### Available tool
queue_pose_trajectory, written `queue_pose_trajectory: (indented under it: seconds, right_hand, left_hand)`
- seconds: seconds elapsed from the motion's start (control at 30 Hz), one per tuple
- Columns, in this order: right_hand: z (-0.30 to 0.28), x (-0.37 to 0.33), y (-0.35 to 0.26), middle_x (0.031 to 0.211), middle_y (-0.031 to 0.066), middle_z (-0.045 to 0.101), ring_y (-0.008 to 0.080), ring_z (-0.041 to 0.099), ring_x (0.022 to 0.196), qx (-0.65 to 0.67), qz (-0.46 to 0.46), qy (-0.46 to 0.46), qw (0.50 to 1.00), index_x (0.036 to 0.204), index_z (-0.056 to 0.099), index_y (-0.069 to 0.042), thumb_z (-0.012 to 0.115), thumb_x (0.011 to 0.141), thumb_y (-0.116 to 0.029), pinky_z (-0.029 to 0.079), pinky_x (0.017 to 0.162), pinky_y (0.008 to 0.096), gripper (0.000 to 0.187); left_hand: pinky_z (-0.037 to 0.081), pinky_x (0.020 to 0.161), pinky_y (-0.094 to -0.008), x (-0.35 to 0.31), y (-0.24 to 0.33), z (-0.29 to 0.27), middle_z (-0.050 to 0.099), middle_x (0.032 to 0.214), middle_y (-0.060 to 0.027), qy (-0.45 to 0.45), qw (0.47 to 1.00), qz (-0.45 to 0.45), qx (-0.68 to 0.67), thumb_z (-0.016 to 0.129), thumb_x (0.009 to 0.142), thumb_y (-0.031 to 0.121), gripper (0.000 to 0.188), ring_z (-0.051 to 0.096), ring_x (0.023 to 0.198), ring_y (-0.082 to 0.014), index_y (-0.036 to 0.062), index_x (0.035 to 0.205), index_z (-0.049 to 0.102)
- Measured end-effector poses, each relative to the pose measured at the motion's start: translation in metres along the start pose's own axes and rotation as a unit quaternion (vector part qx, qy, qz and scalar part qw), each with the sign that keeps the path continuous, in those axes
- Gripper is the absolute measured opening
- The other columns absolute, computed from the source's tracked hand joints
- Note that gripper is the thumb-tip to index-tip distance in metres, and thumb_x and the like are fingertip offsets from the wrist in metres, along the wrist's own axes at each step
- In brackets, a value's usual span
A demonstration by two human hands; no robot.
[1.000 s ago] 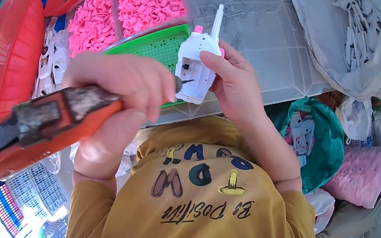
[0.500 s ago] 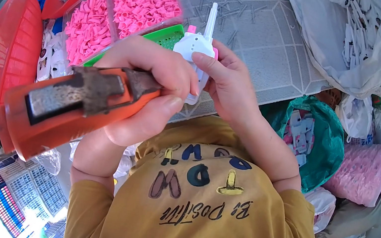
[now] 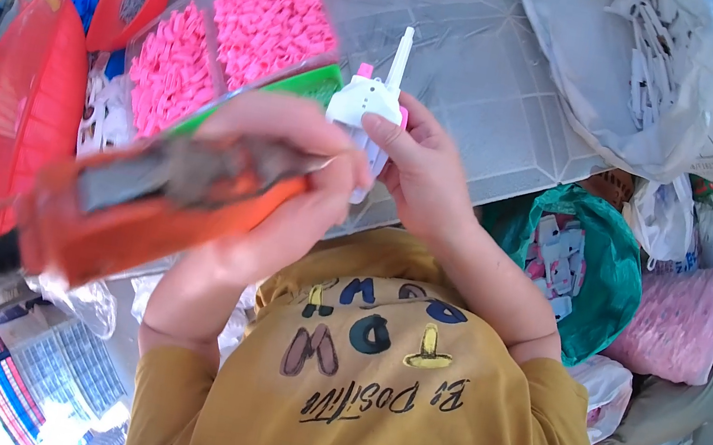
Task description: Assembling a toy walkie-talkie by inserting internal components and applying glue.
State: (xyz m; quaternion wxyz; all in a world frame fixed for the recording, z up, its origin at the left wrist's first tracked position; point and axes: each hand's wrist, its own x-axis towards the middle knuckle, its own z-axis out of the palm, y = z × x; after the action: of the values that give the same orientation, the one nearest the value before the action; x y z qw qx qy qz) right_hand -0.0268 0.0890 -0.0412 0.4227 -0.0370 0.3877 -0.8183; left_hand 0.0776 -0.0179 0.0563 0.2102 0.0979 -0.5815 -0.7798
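My left hand (image 3: 282, 130) is wrapped round an orange corded power tool (image 3: 175, 235) with worn tape or a sleeve round its body. Motion blurs both, and the tool's tip is hidden behind my fingers. In my right hand (image 3: 429, 173) is a white plastic part (image 3: 360, 101) with a thin stem pointing away from me and pink bits at its sides. My right thumb presses on its upper face. The left fingertips are close to the part's near end; whether they touch it I cannot tell.
Pink small pieces (image 3: 274, 11) fill clear trays beside a green basket (image 3: 314, 83). A red dustpan (image 3: 128, 10) and a red basket (image 3: 20, 119) stand at left. Loose metal pins lie on the grey table (image 3: 493, 85). At right are a green bag (image 3: 613, 294) and a white sack (image 3: 569, 79).
The tool and my left hand have shifted slightly right and are now blurred. The white part sits a little lower in the picture, as does the table scene; both grips are unchanged.
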Motion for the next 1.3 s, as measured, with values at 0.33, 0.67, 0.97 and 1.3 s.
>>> queue_pose_trajectory:
  seconds: [0.33,0.67,0.97,1.3]
  right_hand:
    - [-0.027,-0.021,-0.019,0.136,0.0120,0.055,0.0223,0.060,0.112,-0.012,-0.097,-0.054,0.994,0.152,0.029,-0.009,0.063,0.095,-0.031,0.052,0.091,0.0382,0.071]
    - [-0.043,-0.026,-0.031,0.138,0.0054,0.049,0.0188,0.049,0.124,-0.053,-0.110,-0.061,0.991,0.153,0.030,-0.012,0.047,0.101,-0.040,0.044,0.102,0.0399,0.062]
    - [-0.056,-0.039,-0.030,0.141,0.0169,0.050,0.0283,0.058,0.117,-0.017,-0.101,-0.023,0.994,0.149,0.032,-0.011,0.051,0.094,-0.042,0.049,0.098,0.0465,0.066]
    - [-0.072,-0.048,-0.025,0.130,0.0207,0.056,0.0355,0.061,0.112,0.061,-0.005,-0.017,0.998,0.133,0.043,-0.005,0.049,0.096,-0.026,0.052,0.093,0.0603,0.043]
  left_hand:
    - [0.039,0.094,-0.0592,0.012,-0.005,-0.029,0.046,0.094,-0.0061,-0.301,0.928,-0.017,-0.221,0.045,0.076,0.090,0.089,0.048,0.096,-0.0261,0.0123,0.114,0.065]
    - [0.047,0.078,-0.0425,0.029,-0.021,-0.001,0.061,0.083,-0.0095,-0.347,0.929,0.038,-0.125,0.045,0.076,0.090,0.099,0.060,0.078,-0.0242,-0.0039,0.099,0.068]
    - [0.045,0.071,-0.0290,0.048,-0.027,-0.008,0.064,0.083,-0.0089,-0.356,0.933,-0.019,0.047,0.071,0.079,0.058,0.065,0.059,0.076,-0.0180,-0.0032,0.102,0.071]
    - [0.052,0.067,-0.0381,0.110,-0.039,-0.007,0.067,0.079,-0.0126,-0.145,0.853,0.138,0.482,0.071,0.085,0.017,0.024,0.066,0.071,-0.0265,0.0037,0.104,0.066]
